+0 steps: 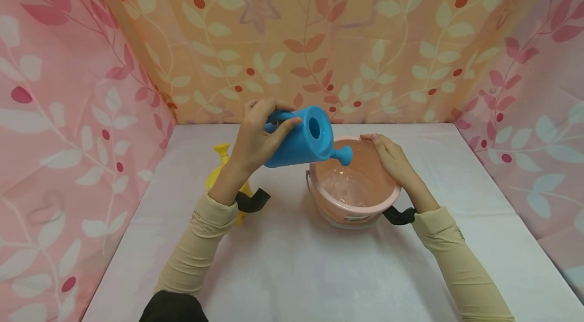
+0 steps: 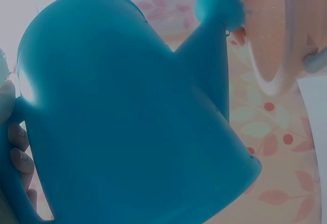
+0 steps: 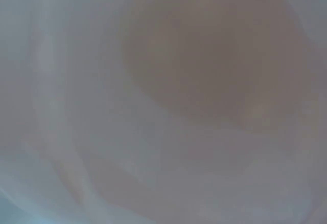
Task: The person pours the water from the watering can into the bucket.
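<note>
My left hand grips the handle of a blue watering can, fingers curled round it in the left wrist view. The can is tipped to the right, its filler hole facing the head camera. Its round spout head is over the pink bucket, and a drop hangs from the spout in the left wrist view. Water glints inside the bucket. On the bucket's right rim, my right hand holds on, fingers reaching along to the far side. The right wrist view is blurred, showing only pale shapes.
A yellow watering can stands on the left of the white-covered table, partly hidden behind my left wrist. The bucket's grey handle hangs at its left side. Leaf-patterned cloth encloses the table's back and sides.
</note>
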A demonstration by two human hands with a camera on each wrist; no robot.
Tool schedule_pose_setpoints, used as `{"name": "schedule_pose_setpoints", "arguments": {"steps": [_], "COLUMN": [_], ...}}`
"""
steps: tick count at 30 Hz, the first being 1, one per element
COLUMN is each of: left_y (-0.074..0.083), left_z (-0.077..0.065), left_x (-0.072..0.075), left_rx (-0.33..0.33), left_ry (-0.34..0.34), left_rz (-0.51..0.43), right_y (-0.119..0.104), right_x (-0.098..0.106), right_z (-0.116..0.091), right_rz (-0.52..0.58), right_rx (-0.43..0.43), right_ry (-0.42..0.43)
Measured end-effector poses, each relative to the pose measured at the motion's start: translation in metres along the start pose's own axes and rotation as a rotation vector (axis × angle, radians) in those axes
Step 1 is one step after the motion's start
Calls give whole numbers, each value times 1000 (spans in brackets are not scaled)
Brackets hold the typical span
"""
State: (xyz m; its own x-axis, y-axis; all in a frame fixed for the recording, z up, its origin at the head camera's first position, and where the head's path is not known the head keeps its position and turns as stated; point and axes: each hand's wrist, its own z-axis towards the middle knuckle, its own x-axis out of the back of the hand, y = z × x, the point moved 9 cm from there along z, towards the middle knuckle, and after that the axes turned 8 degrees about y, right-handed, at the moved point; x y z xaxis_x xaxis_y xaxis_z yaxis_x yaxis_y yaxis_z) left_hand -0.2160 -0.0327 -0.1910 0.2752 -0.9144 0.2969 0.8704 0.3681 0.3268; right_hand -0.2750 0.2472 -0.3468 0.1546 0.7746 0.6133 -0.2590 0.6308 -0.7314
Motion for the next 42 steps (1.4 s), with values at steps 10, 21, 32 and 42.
{"name": "schedule_pose_setpoints", "arguments": {"steps": [10, 21, 32, 42], "left_y": [0, 1, 3, 6], "left_z": [-1, -1, 0, 3], "left_x": [0, -1, 0, 3], "left_rx": [13, 0, -3, -17], "left_ry": [3, 13, 19, 27], "left_rz": [-7, -10, -6, -3], "right_y": [1, 0, 2, 0], "right_x": [1, 1, 0, 0], "right_z": [0, 0, 0, -1], "right_rz": [-2, -4, -23, -21], "right_rx": [-1, -1, 1, 7], "right_ry": [13, 15, 7, 12]}}
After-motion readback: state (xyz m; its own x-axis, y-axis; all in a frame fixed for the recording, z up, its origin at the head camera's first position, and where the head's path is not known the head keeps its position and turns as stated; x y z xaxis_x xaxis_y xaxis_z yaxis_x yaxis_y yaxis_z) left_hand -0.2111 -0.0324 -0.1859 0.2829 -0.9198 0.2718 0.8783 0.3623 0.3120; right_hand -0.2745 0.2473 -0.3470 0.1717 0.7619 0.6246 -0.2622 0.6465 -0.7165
